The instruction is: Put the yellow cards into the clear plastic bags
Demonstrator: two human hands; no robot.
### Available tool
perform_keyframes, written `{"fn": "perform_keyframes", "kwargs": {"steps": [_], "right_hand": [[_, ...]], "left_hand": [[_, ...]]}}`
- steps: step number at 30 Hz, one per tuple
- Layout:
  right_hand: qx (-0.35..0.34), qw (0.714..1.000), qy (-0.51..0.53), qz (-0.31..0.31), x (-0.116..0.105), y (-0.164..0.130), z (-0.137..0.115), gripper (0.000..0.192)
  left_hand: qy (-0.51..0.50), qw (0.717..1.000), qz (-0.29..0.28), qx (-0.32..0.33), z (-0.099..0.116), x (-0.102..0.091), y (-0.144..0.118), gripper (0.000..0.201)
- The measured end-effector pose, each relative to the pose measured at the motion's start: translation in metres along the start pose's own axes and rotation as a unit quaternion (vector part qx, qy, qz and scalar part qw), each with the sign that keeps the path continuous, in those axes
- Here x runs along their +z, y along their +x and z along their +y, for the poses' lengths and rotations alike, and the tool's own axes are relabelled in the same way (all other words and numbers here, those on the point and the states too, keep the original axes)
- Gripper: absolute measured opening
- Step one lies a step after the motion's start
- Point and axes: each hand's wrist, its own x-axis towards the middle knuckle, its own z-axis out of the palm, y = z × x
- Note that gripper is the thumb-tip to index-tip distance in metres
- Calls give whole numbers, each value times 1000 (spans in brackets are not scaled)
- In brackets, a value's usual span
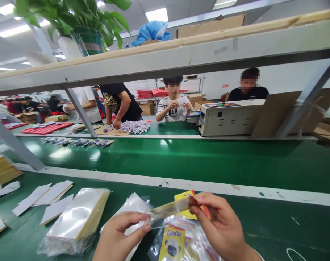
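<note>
In the head view my right hand point(221, 224) pinches one end of a thin yellow card point(172, 207) between thumb and fingers. My left hand point(124, 232) has thumb and forefinger closed on a clear plastic bag point(156, 222) at the card's other end. The two overlap; how far the card is inside the bag I cannot tell. Below them lie bagged yellow ColaCao cards point(172, 241) in a loose heap. Another yellow card point(184, 195) shows just behind my right fingers. Partly behind my left hand is a pile of clear bags or white sheets point(132, 204).
A wrapped stack of cards point(80, 214) and loose white cards point(56, 192) lie on the left. Beyond the pale rail point(208, 186) runs a green conveyor belt point(165, 157). A shelf point(165, 58) crosses overhead. Co-workers sit and stand opposite, near a beige machine point(230, 117).
</note>
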Motion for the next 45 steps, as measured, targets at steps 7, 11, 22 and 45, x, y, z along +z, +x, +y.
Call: {"fn": "perform_keyframes", "kwargs": {"steps": [7,11,22,45], "right_hand": [[-83,989,12,-124,-2,13,-2,39],[-84,987,-2,-137,-4,15,-3,38],[-46,932,-170,-316,23,10,-15,46],[362,830,-341,-252,7,-32,72,52]], "left_hand": [[-16,1000,-2,-22,4,-3,-3,5],[-20,1000,2,-22,4,-2,-5,4],[-62,998,-3,-16,15,6,-5,6],[168,967,8,-189,-79,-14,32,42]]}}
